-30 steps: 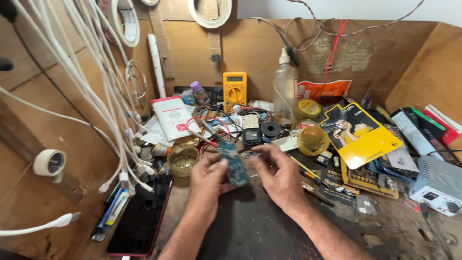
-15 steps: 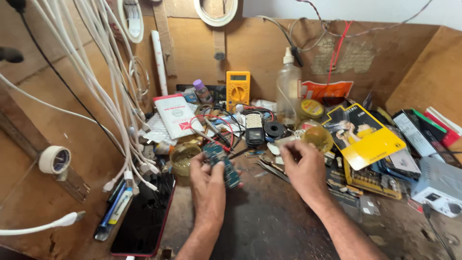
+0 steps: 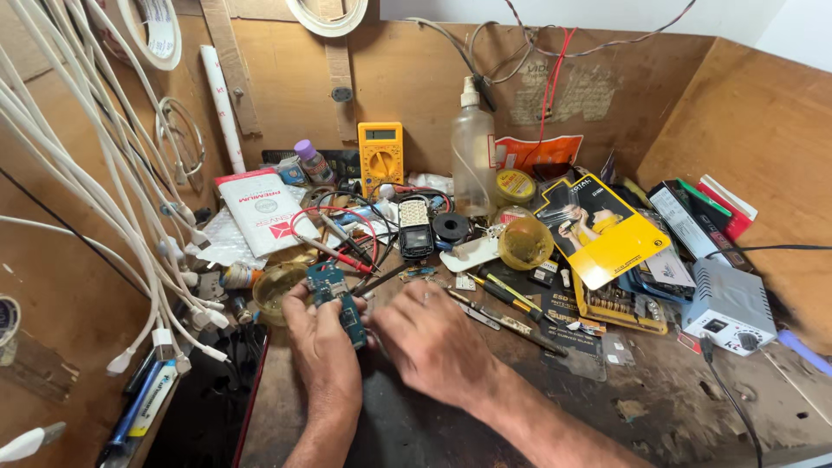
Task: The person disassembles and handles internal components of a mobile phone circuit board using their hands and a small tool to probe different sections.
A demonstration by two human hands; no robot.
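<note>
Wooden walls close this small work corner on three sides, and the dark table [image 3: 485,433] below them is crowded with tools and parts. Near the middle, the left hand [image 3: 322,347] grasps a small blue-green circuit board [image 3: 340,299] — the fingers wrap its left edge and the thumb side is hidden behind the board, so the grip itself is only partly seen. The right hand [image 3: 431,336] lies just at 3 o'clock from the board with its fingers curled toward the board's lower edge; I cannot tell if it pinches the board or only touches it, because the fingertips are covered by the hand's own back.

At 10 o'clock from the board stands a shallow yellowish dish [image 3: 277,293], half hidden by the left hand. At 12 o'clock sits a yellow multimeter [image 3: 380,156] against the back wall, its red probe lead [image 3: 334,251] running down toward the board. At 1 o'clock lies an opened dark phone [image 3: 415,227], and further a clear spray bottle [image 3: 474,156].

White cables [image 3: 104,191] hang at 9 o'clock and cover much of the left wall. At 3 o'clock, well apart, a grey power supply [image 3: 730,308] sits — its front is too small to read. A black flat device [image 3: 208,407] at 7 o'clock is cut off by the lower edge.
</note>
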